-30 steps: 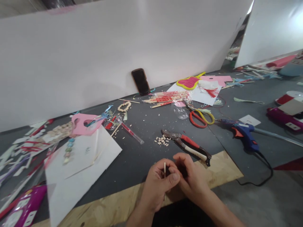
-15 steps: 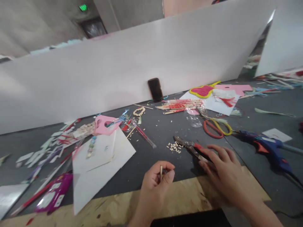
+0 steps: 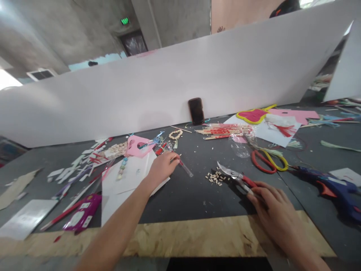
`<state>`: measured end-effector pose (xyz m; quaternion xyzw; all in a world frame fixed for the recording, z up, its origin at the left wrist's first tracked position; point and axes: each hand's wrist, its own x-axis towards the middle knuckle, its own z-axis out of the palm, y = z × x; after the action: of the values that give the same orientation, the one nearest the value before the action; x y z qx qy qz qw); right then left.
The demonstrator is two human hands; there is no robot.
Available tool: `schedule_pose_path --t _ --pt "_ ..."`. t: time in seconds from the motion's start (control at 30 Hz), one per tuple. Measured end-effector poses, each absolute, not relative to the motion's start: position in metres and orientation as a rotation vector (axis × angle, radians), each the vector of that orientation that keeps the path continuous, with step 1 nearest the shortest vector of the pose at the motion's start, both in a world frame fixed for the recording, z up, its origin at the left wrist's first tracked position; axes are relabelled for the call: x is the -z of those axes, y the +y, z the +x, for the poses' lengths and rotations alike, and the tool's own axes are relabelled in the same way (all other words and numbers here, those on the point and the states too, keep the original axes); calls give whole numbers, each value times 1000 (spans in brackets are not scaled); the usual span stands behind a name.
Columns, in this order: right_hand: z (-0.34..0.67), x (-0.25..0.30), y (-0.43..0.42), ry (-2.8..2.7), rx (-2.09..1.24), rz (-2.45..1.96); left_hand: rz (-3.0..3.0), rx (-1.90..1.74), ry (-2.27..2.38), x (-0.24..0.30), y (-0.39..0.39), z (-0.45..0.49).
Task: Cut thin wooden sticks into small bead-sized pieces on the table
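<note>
Secateurs [image 3: 237,175] are located in the right grip [image 3: 272,199], which is closed around the handles (fingers over the top, thumb beneath). Long axis: blade end at 10 o'clock, handle end at 4 o'clock. Cut stick segments [image 3: 216,178] lie loose on the bench [image 3: 194,201] at 10 o'clock from the right grip, just beside the blades; the right hand, through its tool, is the nearer of the two.

Left grip [image 3: 161,167] is positioned at 9 o'clock from the segments, fingers bent, fingertips over a clear sleeve with a red strip [image 3: 186,170]. Whether they pinch anything cannot be determined (the contact is hidden). The sleeve emerges at 4 o'clock from the fingertips, roughly parallel to the secateurs.

Markings: no brand is legible. White paper [image 3: 120,192], at 8 to 9 o'clock from the left grip, carries a short dark inscription (too small to read). Purple package [image 3: 81,217], farther out at 8 o'clock, has pale label panels; text not resolved. Green lit sign [image 3: 124,21], at 11 o'clock on the background wall, shows blurred characters.
</note>
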<state>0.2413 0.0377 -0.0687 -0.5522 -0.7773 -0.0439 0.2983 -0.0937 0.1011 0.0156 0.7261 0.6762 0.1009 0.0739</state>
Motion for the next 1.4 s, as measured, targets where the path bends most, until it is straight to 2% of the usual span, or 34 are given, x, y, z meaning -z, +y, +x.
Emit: schedule_pose_path --t 0.2,0.53,0.83,1.1,1.4 --pt "276 65 36 -1898 258 -1542 2183 -71 2145 7 163 -85" --pt "280 67 26 -1928 319 -1825 2165 177 2215 19 181 -80" --pt "279 68 24 -1907 309 -1850 2249 2 2044 10 169 -71" --pt "276 63 22 -1932 352 -1867 2321 -206 1478 7 127 -1" --pt "276 66 22 -1926 358 -1869 2359 -165 1484 20 143 12"
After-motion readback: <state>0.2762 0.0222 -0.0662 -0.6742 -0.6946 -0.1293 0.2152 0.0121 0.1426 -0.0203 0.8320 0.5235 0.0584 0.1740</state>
